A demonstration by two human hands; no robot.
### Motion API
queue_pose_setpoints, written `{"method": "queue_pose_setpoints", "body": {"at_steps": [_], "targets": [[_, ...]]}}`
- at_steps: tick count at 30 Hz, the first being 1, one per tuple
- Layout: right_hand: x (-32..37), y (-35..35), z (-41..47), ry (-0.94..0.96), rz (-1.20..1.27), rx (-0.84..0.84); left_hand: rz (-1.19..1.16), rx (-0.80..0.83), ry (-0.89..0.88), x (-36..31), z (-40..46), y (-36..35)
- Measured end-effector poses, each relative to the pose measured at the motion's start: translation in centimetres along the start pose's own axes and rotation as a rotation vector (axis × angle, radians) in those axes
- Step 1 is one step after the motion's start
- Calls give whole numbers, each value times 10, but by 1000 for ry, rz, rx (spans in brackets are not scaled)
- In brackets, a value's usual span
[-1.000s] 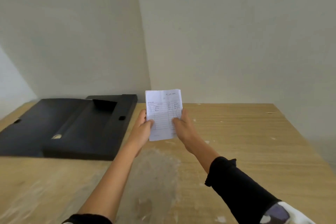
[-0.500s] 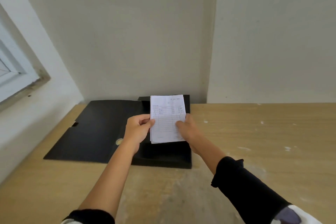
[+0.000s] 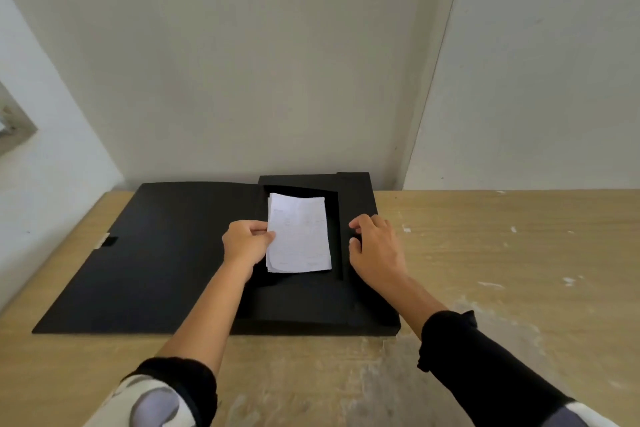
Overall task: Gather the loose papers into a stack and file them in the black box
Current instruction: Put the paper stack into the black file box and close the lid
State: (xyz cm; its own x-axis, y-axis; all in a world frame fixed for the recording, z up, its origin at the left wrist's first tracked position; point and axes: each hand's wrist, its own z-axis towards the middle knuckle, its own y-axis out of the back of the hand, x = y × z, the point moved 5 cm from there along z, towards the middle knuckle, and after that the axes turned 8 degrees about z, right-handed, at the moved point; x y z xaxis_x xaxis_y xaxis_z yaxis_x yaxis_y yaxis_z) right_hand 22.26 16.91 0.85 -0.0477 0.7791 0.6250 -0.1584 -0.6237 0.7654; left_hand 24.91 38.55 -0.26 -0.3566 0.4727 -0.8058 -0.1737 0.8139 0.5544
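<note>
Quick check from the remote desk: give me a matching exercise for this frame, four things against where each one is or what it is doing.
Things:
1. paper stack
2. left hand
3. right hand
4. box lid

States:
A. lying open flat on the table, left of the tray
B. resting on the black box's right rim, holding nothing
C. pinching the papers' left edge
D. inside the box tray

Pairs: 1-D, 2-C, 3-B, 4-A

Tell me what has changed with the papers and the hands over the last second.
The paper stack went from upright in both hands down into the open black box. The right hand let go and now rests on the box's right wall. The left hand still grips the stack's left edge; the box stays open.
</note>
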Motion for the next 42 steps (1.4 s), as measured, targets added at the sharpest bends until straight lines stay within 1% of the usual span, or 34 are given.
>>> {"method": "queue_pose_setpoints", "body": {"at_steps": [2,6,10,16,22,27,30,33,35,37,39,42], "targets": [[-5,-1,-3,11,-40,-37,28,19,-20,-2,-2,-12],[-11,-3,-5,1,40,-81,33,25,-29,-9,-6,-37],[-12,-4,-5,19,76,-84,89,15,-67,-17,-9,-55],[-14,-7,-3,31,65,-99,248,19,-167,-29,-16,-76],[-14,-7,-3,38,69,-103,433,-1,-197,-37,-19,-79],[-12,-4,-3,23,79,-100,413,38,-208,-39,-23,-72],[-3,2,-9,55,69,-71,357,39,-215,-32,-31,-54],[12,3,-27,128,60,3,321,-64,-254,-18,-53,-20],[21,-1,-45,164,57,48,288,-186,-266,-2,-75,5],[28,-7,-62,180,44,86,271,-336,-232,20,-96,26],[30,-14,-74,180,34,90,264,-443,-126,46,-112,38],[29,-18,-85,146,26,28,162,-471,98,77,-119,45]]}}
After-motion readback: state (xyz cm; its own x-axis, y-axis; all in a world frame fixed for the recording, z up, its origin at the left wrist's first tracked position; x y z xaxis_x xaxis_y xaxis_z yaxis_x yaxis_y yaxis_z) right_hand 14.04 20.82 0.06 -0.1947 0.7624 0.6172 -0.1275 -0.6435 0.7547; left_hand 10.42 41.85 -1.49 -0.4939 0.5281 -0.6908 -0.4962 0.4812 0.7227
